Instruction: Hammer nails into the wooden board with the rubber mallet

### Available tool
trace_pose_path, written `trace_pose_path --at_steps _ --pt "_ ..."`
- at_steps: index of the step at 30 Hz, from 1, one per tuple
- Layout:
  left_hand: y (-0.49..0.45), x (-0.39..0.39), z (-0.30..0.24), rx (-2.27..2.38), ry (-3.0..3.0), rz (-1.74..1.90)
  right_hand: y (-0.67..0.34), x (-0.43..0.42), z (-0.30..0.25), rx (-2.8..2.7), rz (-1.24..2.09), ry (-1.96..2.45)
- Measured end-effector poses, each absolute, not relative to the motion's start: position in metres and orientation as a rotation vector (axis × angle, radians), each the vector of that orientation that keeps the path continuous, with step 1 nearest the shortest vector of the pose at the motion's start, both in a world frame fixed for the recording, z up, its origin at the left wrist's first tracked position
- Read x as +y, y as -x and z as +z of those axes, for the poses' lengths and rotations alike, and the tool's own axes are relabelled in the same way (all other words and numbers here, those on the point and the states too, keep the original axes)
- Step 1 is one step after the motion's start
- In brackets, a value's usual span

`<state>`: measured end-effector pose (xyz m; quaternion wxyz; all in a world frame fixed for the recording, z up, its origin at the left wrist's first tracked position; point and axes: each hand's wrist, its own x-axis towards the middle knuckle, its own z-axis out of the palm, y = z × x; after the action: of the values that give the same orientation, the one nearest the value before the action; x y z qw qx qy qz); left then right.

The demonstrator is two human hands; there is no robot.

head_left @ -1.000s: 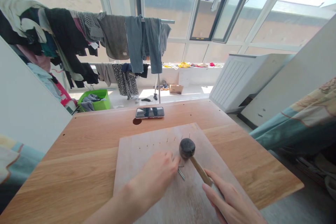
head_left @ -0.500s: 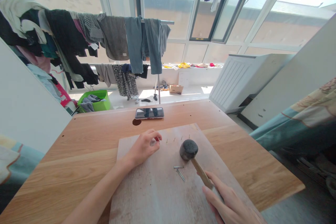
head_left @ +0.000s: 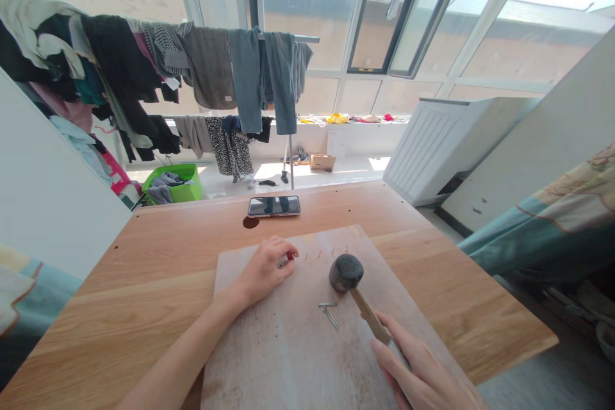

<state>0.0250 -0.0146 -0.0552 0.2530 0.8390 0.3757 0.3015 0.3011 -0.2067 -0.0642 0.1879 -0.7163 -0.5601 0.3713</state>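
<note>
A pale wooden board point(head_left: 288, 346) lies on the wooden table point(head_left: 144, 269). My left hand point(head_left: 266, 271) rests on the board's far part with thumb and fingers pinched together, apparently on a small nail that I cannot make out clearly. Several nails point(head_left: 319, 253) stand in a row along the board's far edge, just right of that hand. My right hand point(head_left: 416, 375) grips the wooden handle of a mallet point(head_left: 353, 285) whose black head hovers over the board. Loose nails point(head_left: 328, 312) lie on the board between the hands.
A phone point(head_left: 273, 205) lies face up on the table's far side beside a round hole point(head_left: 250, 222). Beyond the table stand a clothes rack point(head_left: 192, 70) full of garments, a green basket point(head_left: 175, 182), a white radiator cover point(head_left: 432, 141) and large windows.
My left hand left the loose nails and moved up and left to the row of nails, closing into a pinch. The mallet and right hand barely shifted.
</note>
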Motion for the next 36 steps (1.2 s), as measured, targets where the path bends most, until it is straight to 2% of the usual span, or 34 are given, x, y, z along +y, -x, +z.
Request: trace_pose_path --at_steps 8,14,21,29,36 --pt "-0.024 -0.016 -0.056 1.037 -2.237 0.812 -0.285 -0.202 -0.055 -1.462 1.015 2.01" --pt "-0.023 -0.016 -0.059 1.074 -2.098 0.867 -0.248 -0.168 -0.028 -1.442 1.294 1.729" --pt "-0.024 -0.015 -0.057 1.05 -2.092 0.907 -0.223 -0.143 -0.016 -1.429 1.364 1.518" --pt "-0.027 -0.017 -0.053 1.011 -2.075 0.931 -0.22 -0.144 -0.029 -1.418 1.398 1.52" --pt "-0.022 -0.018 -0.05 1.103 -2.099 0.835 -0.241 -0.163 -0.017 -1.41 1.365 1.641"
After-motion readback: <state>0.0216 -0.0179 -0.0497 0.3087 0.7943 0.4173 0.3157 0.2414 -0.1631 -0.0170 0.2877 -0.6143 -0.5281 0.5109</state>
